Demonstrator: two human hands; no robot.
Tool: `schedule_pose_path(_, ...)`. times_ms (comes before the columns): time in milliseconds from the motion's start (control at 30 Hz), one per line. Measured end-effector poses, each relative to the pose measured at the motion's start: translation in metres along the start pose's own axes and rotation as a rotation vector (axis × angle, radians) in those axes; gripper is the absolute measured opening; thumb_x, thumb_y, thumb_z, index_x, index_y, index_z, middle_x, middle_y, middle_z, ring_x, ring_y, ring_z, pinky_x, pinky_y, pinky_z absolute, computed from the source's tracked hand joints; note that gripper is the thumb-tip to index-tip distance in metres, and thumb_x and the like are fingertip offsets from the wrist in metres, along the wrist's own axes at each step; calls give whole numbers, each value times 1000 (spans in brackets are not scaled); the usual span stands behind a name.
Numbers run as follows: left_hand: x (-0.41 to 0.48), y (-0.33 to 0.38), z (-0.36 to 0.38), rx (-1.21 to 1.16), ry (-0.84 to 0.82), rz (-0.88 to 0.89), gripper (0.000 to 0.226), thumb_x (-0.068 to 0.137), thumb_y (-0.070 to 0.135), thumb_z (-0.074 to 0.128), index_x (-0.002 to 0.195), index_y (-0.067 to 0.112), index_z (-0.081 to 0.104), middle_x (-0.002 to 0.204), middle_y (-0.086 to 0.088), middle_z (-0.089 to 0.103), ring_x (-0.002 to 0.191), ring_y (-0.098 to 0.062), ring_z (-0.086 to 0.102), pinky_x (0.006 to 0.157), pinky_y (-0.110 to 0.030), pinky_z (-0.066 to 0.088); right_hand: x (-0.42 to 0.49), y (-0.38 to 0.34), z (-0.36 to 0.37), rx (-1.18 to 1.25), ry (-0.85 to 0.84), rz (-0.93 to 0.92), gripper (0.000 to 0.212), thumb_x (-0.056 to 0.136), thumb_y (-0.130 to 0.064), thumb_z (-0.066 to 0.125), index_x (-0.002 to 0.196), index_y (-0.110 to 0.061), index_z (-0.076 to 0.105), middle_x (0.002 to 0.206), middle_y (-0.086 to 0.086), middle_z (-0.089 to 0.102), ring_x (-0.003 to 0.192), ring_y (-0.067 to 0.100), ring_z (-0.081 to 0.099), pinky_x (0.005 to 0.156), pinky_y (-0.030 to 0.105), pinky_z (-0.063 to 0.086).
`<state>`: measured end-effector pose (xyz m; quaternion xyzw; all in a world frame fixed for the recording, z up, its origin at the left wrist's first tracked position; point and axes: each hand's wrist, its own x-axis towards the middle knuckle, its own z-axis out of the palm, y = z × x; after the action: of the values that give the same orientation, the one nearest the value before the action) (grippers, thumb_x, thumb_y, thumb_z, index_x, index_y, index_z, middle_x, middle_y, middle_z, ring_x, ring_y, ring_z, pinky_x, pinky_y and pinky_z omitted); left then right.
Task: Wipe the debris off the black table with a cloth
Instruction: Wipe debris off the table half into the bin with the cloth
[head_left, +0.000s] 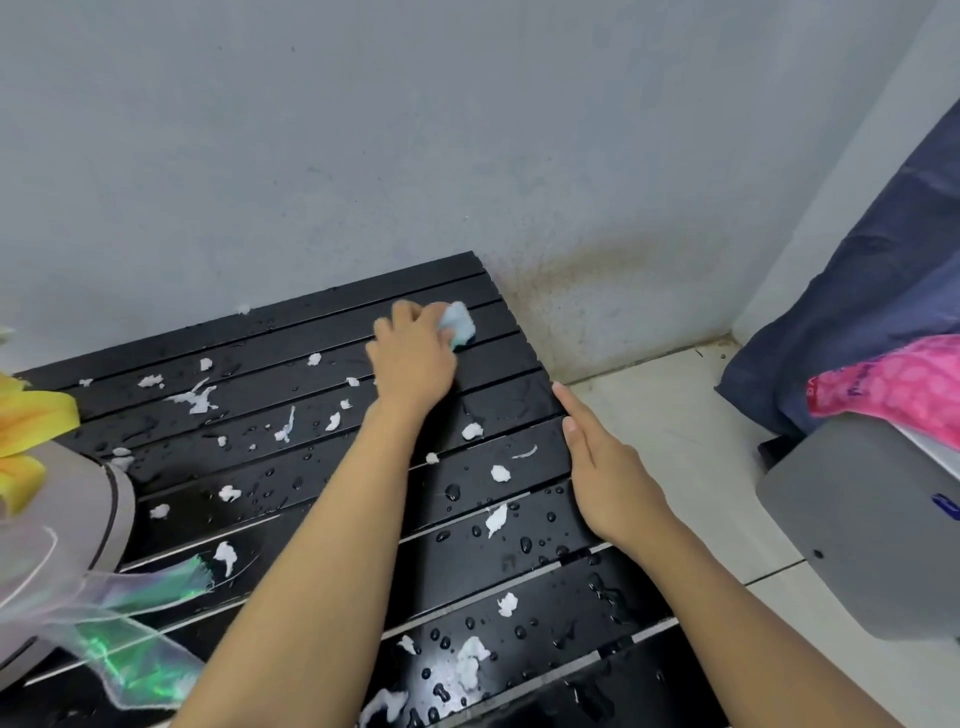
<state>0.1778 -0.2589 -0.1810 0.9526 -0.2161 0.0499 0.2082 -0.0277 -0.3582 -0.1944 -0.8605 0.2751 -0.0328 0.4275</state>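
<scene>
The worktop (519, 566) stands against the wall (363, 156). On it scraps (501, 473) lie scattered. The cloth (460, 322) is near its far right corner, under the left hand (413, 358); the right hand (602, 467) is at its right edge.

A pale grey-blue wall (363, 130) filled the upper part of the view. Low on it, near the corner, there was a brownish speckled stain (566, 291). At the right lay a floor of light tiles (675, 415). A dark blue fabric (857, 312) hung down at the far right. Just below it, a pink patterned packet (898, 384) rested on a grey rounded box (872, 519). At the left edge were yellow petal-like strips (31, 421), a beige round object (98, 499), and an iridescent transparent film (135, 613) with green reflections below them.
</scene>
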Motion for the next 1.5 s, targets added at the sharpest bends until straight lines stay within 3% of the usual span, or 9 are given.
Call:
schedule_pose_path(133, -65, 18, 0, -93, -88, 320, 40, 95, 22, 50, 133, 33, 51, 120, 2, 48, 100, -25, 43, 87, -39, 37, 1, -3, -1, -27, 7, 9, 43, 103, -49, 15, 144, -61, 16, 90, 7, 69, 82, 21, 63, 83, 41, 52)
schedule_pose_path(267, -81, -5, -45, -608, -295, 410, 32, 87, 22, 54, 113, 37, 65, 107, 12, 62, 102, -5, 56, 95, -26, 42, -1, -5, -2, -31, 3, 13, 43, 103, -49, 14, 143, -62, 15, 77, 6, 64, 74, 22, 62, 79, 40, 53)
schedule_pose_path(467, 29, -66, -38, -37, 19, -288, 42, 95, 30, 41, 136, 25, 49, 134, -17, 43, 122, -42, 40, 102, -50, 33, -3, -7, -3, -51, 9, 8, 44, 103, -48, 13, 146, -59, 15, 63, -1, 51, 73, 24, 62, 76, 39, 52)
schedule_pose_path(633, -24, -22, -13, 78, 29, 0, 42, 96, 22, 45, 137, 25, 46, 131, -10, 43, 110, -37, 43, 92, -46, 36, -3, -7, -3, -57, 13, 15, 44, 103, -49, 12, 145, -60, 16, 63, -3, 51, 70, 21, 59, 74, 38, 51)
schedule_pose_path(800, -74, -2, -23, -395, -319, 395, 37, 89, 29, 50, 125, 37, 59, 113, 4, 57, 105, -23, 50, 97, -37, 38, -1, -6, -2, -25, 0, 30, 43, 102, -50, 14, 143, -62, 16, 75, -1, 62, 79, 20, 60, 83, 41, 50)
schedule_pose_path(1033, 5, -24, -12, 20, 12, -145, 40, 99, 28, 42, 138, 26, 46, 134, -11, 42, 116, -36, 40, 97, -46, 33, 1, 0, -1, 100, -18, 1, 41, 104, -47, 18, 143, -61, 20, 132, 16, 57, 121, 31, 53, 101, 41, 40)
schedule_pose_path(1200, -78, 15, -5, -15, 16, 140, 42, 96, 22, 47, 137, 29, 46, 126, -2, 44, 105, -29, 42, 87, -40, 35, 10, 11, 3, 251, -38, -9, 40, 104, -48, 22, 142, -61, 25, 148, -8, 45, 131, 15, 45, 108, 30, 29)
schedule_pose_path(1300, -117, 21, -19, -280, -263, 364, 40, 95, 26, 51, 133, 36, 51, 115, 7, 45, 105, -20, 42, 94, -38, 35, 14, 12, 4, 350, -34, -6, 41, 106, -40, 26, 143, -56, 31, 151, -9, 41, 134, 8, 38, 108, 24, 26)
schedule_pose_path(1500, -10, 13, -14, -142, -37, -10, 40, 96, 27, 44, 136, 32, 50, 129, -5, 45, 114, -31, 41, 98, -41, 32, 11, 11, 1, 390, -61, -22, 42, 106, -41, 25, 146, -52, 29, 154, -18, 31, 141, 1, 26, 110, 18, 15)
